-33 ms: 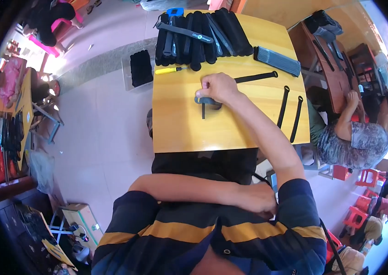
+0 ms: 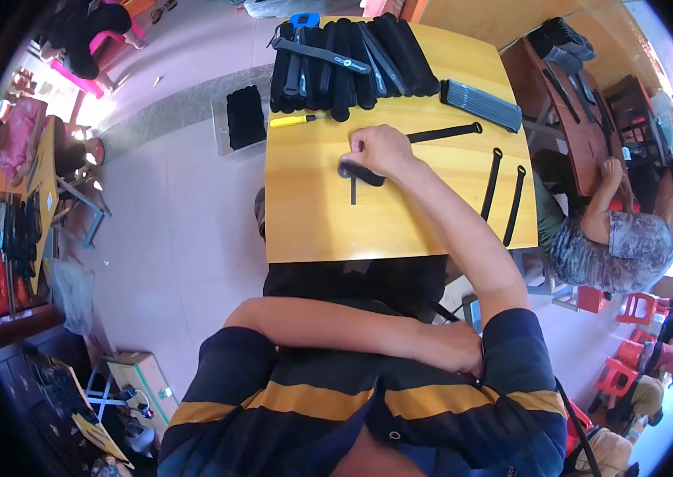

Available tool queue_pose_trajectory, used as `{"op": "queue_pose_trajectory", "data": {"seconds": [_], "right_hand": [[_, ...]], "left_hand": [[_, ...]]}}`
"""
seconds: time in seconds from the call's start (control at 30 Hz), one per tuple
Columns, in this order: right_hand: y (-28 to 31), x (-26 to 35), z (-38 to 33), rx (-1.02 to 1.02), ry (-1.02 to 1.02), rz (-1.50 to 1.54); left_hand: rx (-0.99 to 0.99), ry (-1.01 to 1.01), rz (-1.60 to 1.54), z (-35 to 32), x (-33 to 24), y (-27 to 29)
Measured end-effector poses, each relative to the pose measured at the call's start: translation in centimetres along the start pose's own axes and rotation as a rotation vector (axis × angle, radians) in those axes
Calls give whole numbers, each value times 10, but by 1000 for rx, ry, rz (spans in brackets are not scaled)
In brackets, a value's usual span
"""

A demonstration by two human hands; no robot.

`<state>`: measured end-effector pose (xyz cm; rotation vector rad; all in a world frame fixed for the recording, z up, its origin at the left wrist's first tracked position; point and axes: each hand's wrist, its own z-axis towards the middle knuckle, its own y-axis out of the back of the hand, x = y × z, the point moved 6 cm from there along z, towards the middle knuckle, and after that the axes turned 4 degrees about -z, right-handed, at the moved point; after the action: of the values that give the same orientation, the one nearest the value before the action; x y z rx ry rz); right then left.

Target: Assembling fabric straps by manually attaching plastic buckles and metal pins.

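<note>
Single head view: fisheye, looks steeply down from above person onto table point(image 2: 313, 230), near; edges bend toward rim.

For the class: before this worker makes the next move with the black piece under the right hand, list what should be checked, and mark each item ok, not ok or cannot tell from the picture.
1. Right hand on the small black piece: ok, it rests on it on the yellow table.
2. Fingers closed firmly round the piece: cannot tell, they are hidden under the hand.
3. Left hand ready to help: not ok, it lies folded across the striped shirt, off the table.
4. Yellow-handled screwdriver close by: ok, it lies apart, left of the hand.
5. Loose black straps clear of the hand: ok, they lie apart at the right.
</note>
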<state>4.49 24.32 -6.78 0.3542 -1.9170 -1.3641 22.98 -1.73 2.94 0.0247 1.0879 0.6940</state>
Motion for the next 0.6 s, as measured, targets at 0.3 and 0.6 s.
{"op": "queue_pose_trajectory", "data": {"seconds": [0.3, 0.6], "right_hand": [[-5, -28, 4, 119, 11, 320], [42, -61, -83, 250, -174, 624]], "left_hand": [[-61, 191, 38, -28, 6, 10], [-622, 445, -87, -135, -38, 88]]}}
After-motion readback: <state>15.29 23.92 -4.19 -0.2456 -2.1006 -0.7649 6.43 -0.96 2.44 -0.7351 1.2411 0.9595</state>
